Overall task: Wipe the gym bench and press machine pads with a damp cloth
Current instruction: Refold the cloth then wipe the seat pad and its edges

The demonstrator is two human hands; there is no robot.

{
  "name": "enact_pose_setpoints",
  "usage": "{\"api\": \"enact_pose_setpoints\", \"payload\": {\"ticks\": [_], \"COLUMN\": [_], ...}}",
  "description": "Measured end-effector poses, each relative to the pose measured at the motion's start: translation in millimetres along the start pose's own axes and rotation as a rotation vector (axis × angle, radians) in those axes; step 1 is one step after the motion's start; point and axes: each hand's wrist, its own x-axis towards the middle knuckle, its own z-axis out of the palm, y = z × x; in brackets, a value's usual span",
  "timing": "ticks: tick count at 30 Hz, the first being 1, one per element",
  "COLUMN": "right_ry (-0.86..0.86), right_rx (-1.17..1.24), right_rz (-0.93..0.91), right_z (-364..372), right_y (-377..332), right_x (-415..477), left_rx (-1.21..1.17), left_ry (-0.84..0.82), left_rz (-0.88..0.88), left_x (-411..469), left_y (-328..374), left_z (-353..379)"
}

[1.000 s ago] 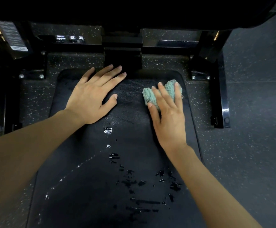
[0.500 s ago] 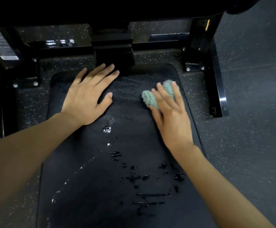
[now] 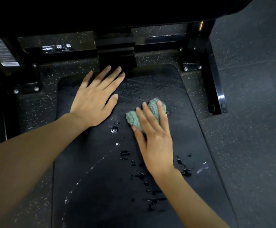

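Fingers (image 3: 161,116) of the right hand (image 3: 156,145) lie straight and a little apart over a crumpled teal cloth (image 3: 133,118), pressing it down onto the black padded worktop (image 3: 101,195). The thumb runs along the cloth's near-left edge. The cloth sits on the far half of the pad, right of centre, with its ends poking out past the fingertips and to their left. The left hand (image 3: 92,104) rests palm-down near it on the pad's far-left part, its fingers straight and spread, holding nothing. Water droplets (image 3: 124,153) lie scattered on the pad around and behind the right wrist. A black metal frame (image 3: 216,89) stands bolted to the speckled floor (image 3: 252,129) beyond the pad, and a printed label (image 3: 0,51) shows at far left.
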Motion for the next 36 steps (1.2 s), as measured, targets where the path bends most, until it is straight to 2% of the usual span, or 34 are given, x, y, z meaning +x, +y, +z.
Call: {"api": "enact_pose_setpoints", "payload": {"ticks": [4,10,15,20,25,27,32,36], "right_ry": [-0.055,0.016,0.149,0.198,0.065,0.024,0.015,0.067], "right_rx": [-0.005,0.013,0.078,0.068,-0.058,-0.09,-0.183,-0.033], "right_rz": [-0.063,0.278,0.469,0.406,0.15,0.114,0.101,0.257], "right_z": [-8.6,-38.5,-18.2,13.2,42.0,44.2,20.6,15.3], "right_y": [14.6,58.3,28.7,-20.9,-78.1,-82.5,-53.0,-39.9], "right_x": [1.8,12.1,11.2,2.6,-16.3,-20.7,-10.2,-5.7], "left_rx": [0.013,-0.032,-0.058,0.017,0.025,0.023,0.0,-0.022], "left_ry": [-0.022,-0.093,-0.222,-0.289,-0.269,-0.256,-0.257,-0.252], "left_rz": [0.054,0.201,0.423,0.612,0.637,0.642,0.654,0.657], "left_x": [-0.5,-2.3,4.6,17.5,19.1,18.6,19.3,19.6], "left_y": [-2.9,-16.0,-44.9,-68.8,-71.9,-72.0,-74.1,-75.0], "left_z": [-0.4,-4.9,-16.0,-22.7,-21.9,-21.2,-20.3,-19.6]}}
